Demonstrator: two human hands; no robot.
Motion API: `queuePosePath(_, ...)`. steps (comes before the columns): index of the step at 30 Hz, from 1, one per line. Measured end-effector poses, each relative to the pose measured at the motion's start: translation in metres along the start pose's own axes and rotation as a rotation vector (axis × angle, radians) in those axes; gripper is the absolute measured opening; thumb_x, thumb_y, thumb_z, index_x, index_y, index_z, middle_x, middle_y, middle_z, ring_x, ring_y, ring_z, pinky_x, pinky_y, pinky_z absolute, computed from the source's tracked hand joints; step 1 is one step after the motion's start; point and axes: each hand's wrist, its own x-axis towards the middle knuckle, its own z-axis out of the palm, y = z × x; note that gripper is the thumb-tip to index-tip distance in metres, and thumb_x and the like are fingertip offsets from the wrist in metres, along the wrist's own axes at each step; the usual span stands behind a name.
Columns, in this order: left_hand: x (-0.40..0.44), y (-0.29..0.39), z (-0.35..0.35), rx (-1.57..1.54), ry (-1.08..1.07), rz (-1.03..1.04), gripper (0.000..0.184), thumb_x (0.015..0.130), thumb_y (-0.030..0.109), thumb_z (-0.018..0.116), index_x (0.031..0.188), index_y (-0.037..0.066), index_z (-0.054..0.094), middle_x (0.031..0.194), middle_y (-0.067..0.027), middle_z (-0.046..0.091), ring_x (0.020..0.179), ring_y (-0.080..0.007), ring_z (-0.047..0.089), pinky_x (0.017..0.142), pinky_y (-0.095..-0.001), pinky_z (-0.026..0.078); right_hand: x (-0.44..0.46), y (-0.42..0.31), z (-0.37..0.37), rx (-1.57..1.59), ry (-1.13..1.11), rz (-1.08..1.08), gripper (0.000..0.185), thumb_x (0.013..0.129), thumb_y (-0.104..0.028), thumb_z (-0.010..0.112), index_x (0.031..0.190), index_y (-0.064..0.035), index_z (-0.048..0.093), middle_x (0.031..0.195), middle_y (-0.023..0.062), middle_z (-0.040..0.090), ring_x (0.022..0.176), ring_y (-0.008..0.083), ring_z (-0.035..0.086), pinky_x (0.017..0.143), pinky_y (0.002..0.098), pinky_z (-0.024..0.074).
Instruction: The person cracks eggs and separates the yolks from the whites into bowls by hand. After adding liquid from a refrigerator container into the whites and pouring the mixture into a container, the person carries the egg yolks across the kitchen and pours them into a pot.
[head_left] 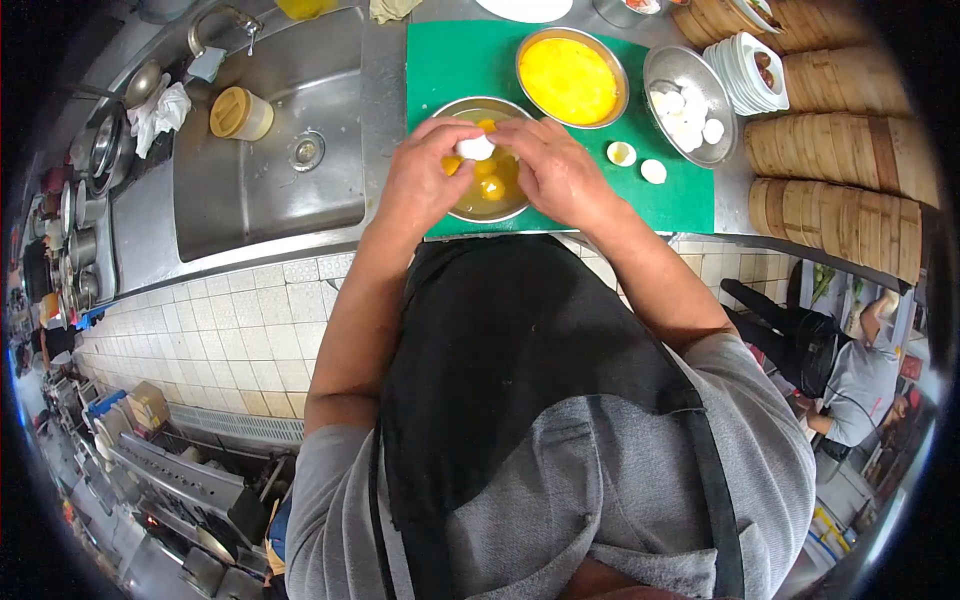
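Over a metal bowl (486, 218) of cracked eggs, a white egg (475, 148) is held between my two hands. My left hand (425, 172) pinches it from the left. The fingers of my right hand (556, 172) close in on its right side; part of the egg is hidden by them. Several yolks lie in clear egg white below. Beyond my right hand is a second metal bowl of yellow beaten egg (568, 80). Two eggshell halves, one shell (621, 153) and another shell (653, 171), rest on the green board (455, 60).
A perforated metal colander (722, 95) with several white eggs or shells is at the right, beside stacked white dishes (745, 75) and bamboo steamers (835, 212). On the left, a steel sink (330, 90) contains a yellow-lidded tub (232, 113). Another person (860, 380) stands at far right.
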Motion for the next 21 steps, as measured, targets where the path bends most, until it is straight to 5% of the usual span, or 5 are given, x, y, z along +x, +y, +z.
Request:
queuePosePath(6, 0.004, 0.041, -0.030, 0.283, -0.024, 0.281, 0.036, 0.075, -0.001, 0.068, 0.109, 0.009, 0.068, 0.112, -0.0097, 0.064, 0.104, -0.0280, 0.062, 0.091, -0.0349, 0.050, 0.005, -0.012, -0.029, -0.026, 0.199, -0.071, 0.043, 0.076, 0.009, 0.060, 0.117, -0.0058, 0.062, 0.121, 0.0128, 0.061, 0.105, 0.0318, 0.060, 0.090, 0.0382, 0.0497)
queuePosePath(10, 0.008, 0.045, -0.008, 0.276, 0.012, 0.286, 0.038, 0.073, -0.005, 0.069, 0.109, 0.008, 0.067, 0.111, -0.0111, 0.059, 0.102, -0.0279, 0.061, 0.086, -0.0366, 0.052, -0.004, -0.009, -0.001, 0.651, 0.224, 0.338, 0.039, 0.084, -0.005, 0.071, 0.122, -0.0047, 0.059, 0.113, 0.0068, 0.063, 0.099, 0.0124, 0.059, 0.081, 0.0268, 0.0503)
queuePosePath(16, 0.014, 0.062, 0.015, 0.140, -0.020, 0.308, 0.049, 0.073, -0.001, 0.073, 0.121, 0.004, 0.061, 0.121, -0.0128, 0.058, 0.110, -0.0303, 0.059, 0.094, -0.0380, 0.049, -0.011, 0.010, -0.006, 1.006, 0.265, 0.544, 0.038, 0.085, -0.009, 0.074, 0.119, -0.0043, 0.060, 0.105, 0.0008, 0.065, 0.094, 0.0084, 0.060, 0.083, 0.0231, 0.0498)
queuePosePath(19, 0.012, 0.053, 0.009, 0.137, -0.010, 0.271, 0.054, 0.075, -0.001, 0.073, 0.127, 0.002, 0.057, 0.126, -0.0143, 0.057, 0.114, -0.0281, 0.057, 0.095, -0.0361, 0.048, -0.011, 0.058, -0.043, 0.764, 0.446, 0.560, 0.037, 0.085, -0.006, 0.073, 0.119, -0.0032, 0.060, 0.106, 0.0034, 0.066, 0.096, 0.0099, 0.061, 0.084, 0.0246, 0.0508)
queuePosePath(21, 0.006, 0.047, 0.009, 0.069, 0.009, 0.171, 0.054, 0.080, -0.002, 0.070, 0.132, 0.003, 0.055, 0.128, -0.0138, 0.057, 0.113, -0.0223, 0.057, 0.094, -0.0324, 0.047, -0.009, 0.096, -0.069, 0.641, 0.606, 0.622, 0.044, 0.081, -0.019, 0.077, 0.119, -0.0034, 0.061, 0.096, 0.0045, 0.067, 0.082, 0.0104, 0.060, 0.075, 0.0257, 0.0511)
